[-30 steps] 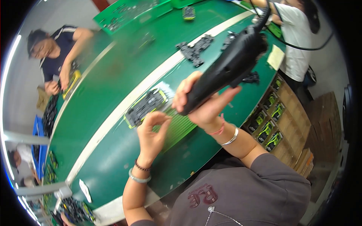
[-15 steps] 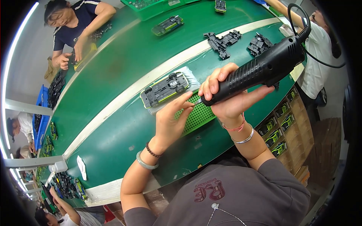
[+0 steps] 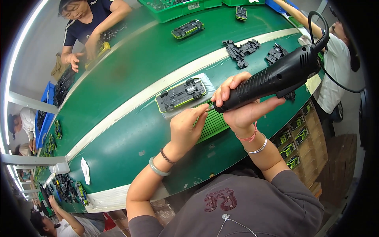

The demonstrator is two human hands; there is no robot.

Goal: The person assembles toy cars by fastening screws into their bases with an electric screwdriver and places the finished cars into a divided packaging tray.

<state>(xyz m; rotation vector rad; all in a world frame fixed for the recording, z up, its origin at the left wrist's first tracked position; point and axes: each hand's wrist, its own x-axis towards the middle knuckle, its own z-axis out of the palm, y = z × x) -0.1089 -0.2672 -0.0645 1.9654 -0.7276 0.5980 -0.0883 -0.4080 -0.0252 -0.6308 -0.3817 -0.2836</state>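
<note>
The right hand point(image 3: 242, 116) is grasping a black power screwdriver point(image 3: 268, 77), fingers curling over its front end, with the bit point(image 3: 212, 106) pointing toward eight o'clock; the left hand point(image 3: 187, 125) is pinching the bit's end, any screw there being too small to tell. The toy car point(image 3: 182, 94) is lying wheels-up on a pale pad point(image 3: 210, 83), at the left hand's twelve o'clock, its chassis already sitting in the green shell; the bit is pointing clear of it, so work there is seemingly still pending; loose black parts point(image 3: 249, 47) are lying toward two o'clock.
</note>
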